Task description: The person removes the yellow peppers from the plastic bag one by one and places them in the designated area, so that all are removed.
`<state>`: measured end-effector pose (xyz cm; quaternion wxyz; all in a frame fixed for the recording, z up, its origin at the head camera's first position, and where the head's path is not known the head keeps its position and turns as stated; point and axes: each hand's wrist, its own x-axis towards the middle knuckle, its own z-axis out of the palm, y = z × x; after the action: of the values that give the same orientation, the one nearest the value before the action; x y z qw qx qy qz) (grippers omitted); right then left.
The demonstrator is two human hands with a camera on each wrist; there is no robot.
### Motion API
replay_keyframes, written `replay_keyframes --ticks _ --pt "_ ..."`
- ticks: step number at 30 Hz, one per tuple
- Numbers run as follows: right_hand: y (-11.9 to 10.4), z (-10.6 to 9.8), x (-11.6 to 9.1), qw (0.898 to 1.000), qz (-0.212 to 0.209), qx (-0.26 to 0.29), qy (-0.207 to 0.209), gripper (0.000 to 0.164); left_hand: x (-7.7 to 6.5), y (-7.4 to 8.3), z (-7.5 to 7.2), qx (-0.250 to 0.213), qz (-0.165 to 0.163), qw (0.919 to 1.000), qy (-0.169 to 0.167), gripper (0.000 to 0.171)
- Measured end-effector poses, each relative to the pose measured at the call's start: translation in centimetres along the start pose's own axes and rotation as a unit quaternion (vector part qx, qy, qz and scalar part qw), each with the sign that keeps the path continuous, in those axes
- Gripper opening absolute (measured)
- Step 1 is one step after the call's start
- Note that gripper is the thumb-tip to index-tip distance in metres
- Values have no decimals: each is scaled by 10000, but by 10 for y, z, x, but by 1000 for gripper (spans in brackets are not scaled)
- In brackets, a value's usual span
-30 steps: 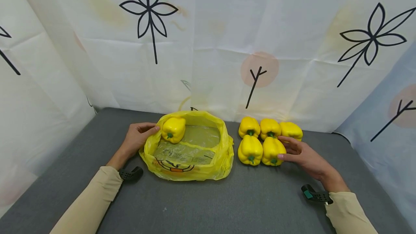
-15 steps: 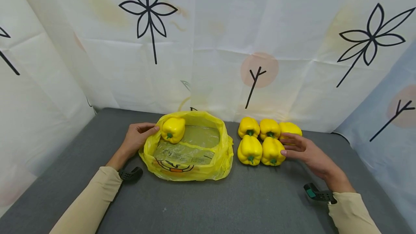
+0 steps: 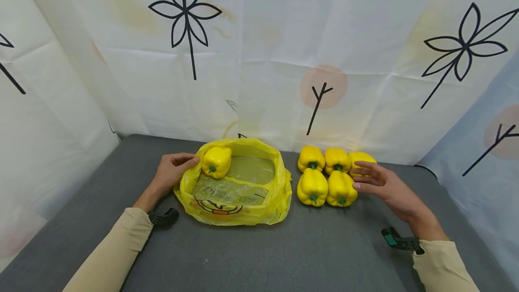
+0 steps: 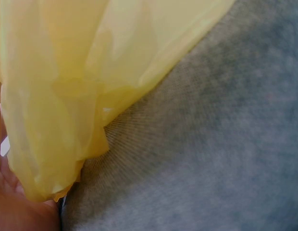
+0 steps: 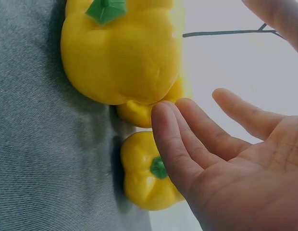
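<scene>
My left hand [image 3: 172, 172] pinches the left rim of a yellow plastic bag [image 3: 243, 213], which stands with its mouth spread upward. The left wrist view shows the hanging bag film [image 4: 53, 120] beside part of the hand [image 4: 24, 209]. Inside the bag, at its back left, lies one yellow bell pepper [image 3: 216, 162]. My right hand [image 3: 389, 190] holds nothing; its fingers are apart, just right of the front-right pepper [image 3: 340, 188]. Its fingertips overlap the back-right pepper [image 3: 361, 159] in the head view. In the right wrist view a near pepper [image 5: 120, 62] lies beyond the fingertips.
Several peppers sit in two close rows right of the bag, among them a front-left one [image 3: 312, 187] and a back-left one [image 3: 311, 158]. The grey tabletop [image 3: 251, 256] runs back to a white printed curtain [image 3: 267, 57].
My right hand has drawn back slightly to the right from the front-right pepper, its fingers spreading wider. The left hand, the bag and the peppers stay in place.
</scene>
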<state>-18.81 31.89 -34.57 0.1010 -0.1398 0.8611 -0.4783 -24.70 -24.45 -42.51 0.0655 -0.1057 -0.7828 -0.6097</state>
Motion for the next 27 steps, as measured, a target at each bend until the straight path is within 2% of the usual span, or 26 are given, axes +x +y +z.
replay_keyframes --ticks 10,15,27 --pt "-24 -2 6 9998 -119 -105 130 68 0 0 0 14 -29 10000 25 37" --pt "-39 -1 10 9992 -320 -101 206 64 0 0 0 50 -31 10000 19 37" --pt "-77 18 28 9963 -727 143 438 58 0 2 1 -21 -90 10000 -22 38"
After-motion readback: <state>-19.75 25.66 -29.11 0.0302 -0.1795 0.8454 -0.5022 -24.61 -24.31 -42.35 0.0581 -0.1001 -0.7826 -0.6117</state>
